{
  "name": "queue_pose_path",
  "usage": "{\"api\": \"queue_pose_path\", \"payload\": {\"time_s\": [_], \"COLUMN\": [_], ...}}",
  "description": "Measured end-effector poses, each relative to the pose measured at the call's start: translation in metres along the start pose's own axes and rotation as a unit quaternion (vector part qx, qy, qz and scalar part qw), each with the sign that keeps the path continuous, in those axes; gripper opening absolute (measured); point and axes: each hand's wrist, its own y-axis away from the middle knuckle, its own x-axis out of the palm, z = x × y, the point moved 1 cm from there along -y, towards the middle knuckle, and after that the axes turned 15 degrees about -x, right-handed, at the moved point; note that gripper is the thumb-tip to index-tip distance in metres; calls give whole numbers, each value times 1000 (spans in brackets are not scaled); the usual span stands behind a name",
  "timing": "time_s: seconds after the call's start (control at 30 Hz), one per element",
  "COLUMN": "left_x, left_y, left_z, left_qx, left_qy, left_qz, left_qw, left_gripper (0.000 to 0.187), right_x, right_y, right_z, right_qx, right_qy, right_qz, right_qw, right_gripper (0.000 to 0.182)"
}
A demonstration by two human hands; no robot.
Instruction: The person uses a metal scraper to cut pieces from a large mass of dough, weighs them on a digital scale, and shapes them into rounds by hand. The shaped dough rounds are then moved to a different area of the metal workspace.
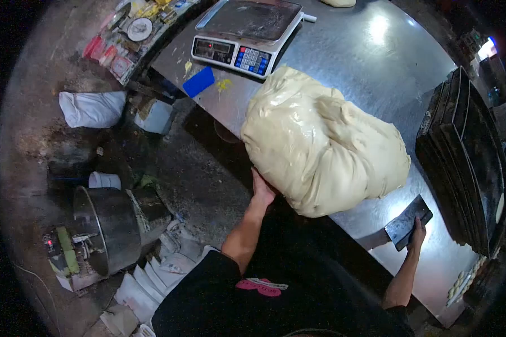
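Observation:
A big, glossy mass of pale dough [320,151] lies on the metal table, bulging over its near edge. My left hand [262,190] presses against the dough's lower left side and supports it there, with the fingers partly hidden beneath it. In my right hand [416,233], closed around its dark edge, is a flat rectangular dough scraper [406,223], held just over the table at the right. The scraper is apart from the dough.
A digital scale [239,53] stands at the back of the steel table [388,67], near a blue plastic scraper [198,82]. Dark trays [455,157] are stacked at right. On the floor to the left are a metal mixing bowl [109,230] and white sacks [152,286].

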Motion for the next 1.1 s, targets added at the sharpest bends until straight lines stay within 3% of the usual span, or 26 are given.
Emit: {"api": "queue_pose_path", "payload": {"time_s": [0.07, 0.1, 0.13, 0.17, 0.23, 0.27, 0.3, 0.33, 0.37, 0.4, 0.43, 0.47, 0.5, 0.53, 0.6, 0.7, 0.77, 0.83, 0.87, 0.97, 1.03, 1.07, 1.1], "left_x": [-9, -14, -23, -32, -45, -84, -84, -76, -64, -33, -51, -68, -82, -73, -83, -113, -132, -133, -136, -64, 34, 76, 106], "left_y": [5, 7, 2, -5, -20, -68, -74, -77, -76, -48, -64, -85, -99, -75, -56, 5, 73, 119, 145, 245, 306, 330, 346], "left_z": [-2, -4, -9, -13, -28, -17, -17, -21, -26, -34, -21, -11, -1, -1, -3, -2, -16, -17, -31, -98, -136, -146, -159], "left_qx": [-33, -61, -74, -75, -81, -23, -29, -44, -59, -81, -88, -93, -96, -90, -124, -210, -128, -221, -209, -41, 123, 252, 336], "left_qy": [18, 28, -18, -10, -65, -15, -10, -6, -4, 6, 7, 34, 61, -4, -33, -112, -270, -339, -454, -742, -757, -746, -763], "left_qz": [-20, -46, -139, -132, -246, -70, -68, -60, -52, -58, -60, -7, 45, 11, 42, 97, 247, 3, -32, -48, 61, 76, 69], "left_qw": [999, 997, 987, 988, 964, 997, 997, 997, 997, 995, 994, 995, 992, 996, 991, 966, 922, 914, 866, 667, 639, 612, 548], "left_gripper": [81, 81, 80, 80, 79, 71, 71, 64, 57, 49, 49, 48, 48, 50, 51, 51, 49, 49, 42, 26, 27, 29, 36], "right_x": [1, -8, -5, -4, 21, 46, 71, 114, 149, 179, 209, 215, 227, 235, 286, 340, 360, 383, 392, 411, 416, 417, 415], "right_y": [0, -9, -12, -14, 16, 43, 67, 114, 151, 177, 204, 202, 193, 188, 182, 165, 175, 202, 216, 254, 255, 244, 229], "right_z": [0, -9, 1, 11, 29, 49, 49, 72, 67, 52, 38, -23, -89, -139, -167, -174, -160, -139, -122, -49, 3, 32, 61], "right_qx": [0, 7, -32, -68, -331, -330, -169, -123, 23, 84, 139, 164, 253, 339, 295, 275, 292, 312, 321, 335, 315, 290, 258], "right_qy": [42, 154, 390, 603, 639, 500, 381, 383, 215, 223, 234, 234, 118, -2, -154, -272, -311, -338, -353, -403, -446, -478, -514], "right_qz": [10, -28, -20, -16, -17, 115, 192, 361, 471, 522, 572, 603, 544, 469, 298, 199, 195, 216, 231, 288, 318, 325, 326], "right_qw": [999, 988, 920, 794, 694, 792, 888, 841, 855, 819, 774, 745, 791, 815, 895, 900, 883, 861, 848, 801, 775, 762, 750], "right_gripper": [38, 41, 43, 45, 43, 43, 42, 39, 35, 30, 26, 31, 33, 35, 38, 38, 38, 38, 38, 37, 37, 38, 38]}}
